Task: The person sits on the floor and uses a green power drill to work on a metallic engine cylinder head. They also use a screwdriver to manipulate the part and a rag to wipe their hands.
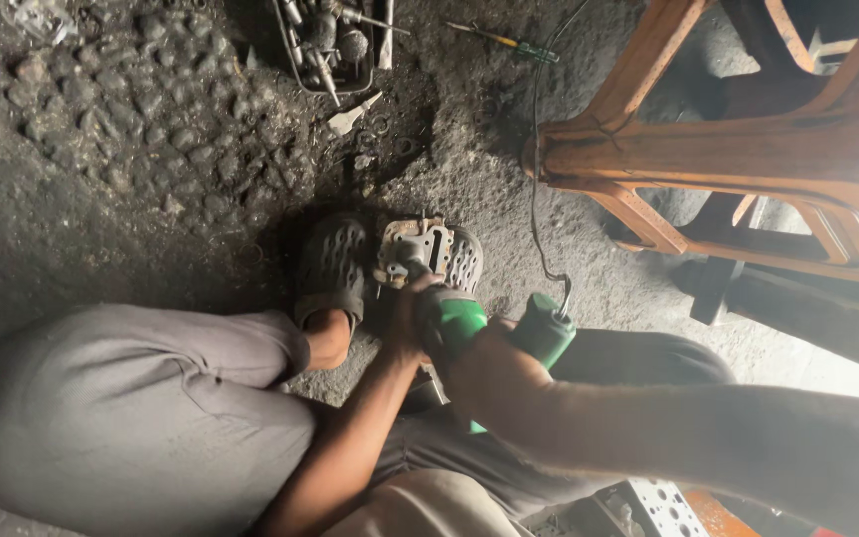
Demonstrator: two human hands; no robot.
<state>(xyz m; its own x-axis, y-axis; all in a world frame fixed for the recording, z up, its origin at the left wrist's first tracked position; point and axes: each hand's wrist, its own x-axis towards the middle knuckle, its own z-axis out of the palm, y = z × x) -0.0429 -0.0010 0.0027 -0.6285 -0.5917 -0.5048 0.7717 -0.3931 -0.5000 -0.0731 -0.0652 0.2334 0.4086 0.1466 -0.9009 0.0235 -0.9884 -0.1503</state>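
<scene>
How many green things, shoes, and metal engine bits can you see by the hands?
Green power tool: 1
Green-handled screwdriver on the ground: 1
Grey holed shoes: 2
Metal engine part between the shoes: 1
Tray of metal bits: 1
Total: 6

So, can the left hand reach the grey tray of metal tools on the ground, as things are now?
Probably not: the left hand grips the green power tool over the metal engine part, and the grey tray lies well beyond the feet.
</scene>
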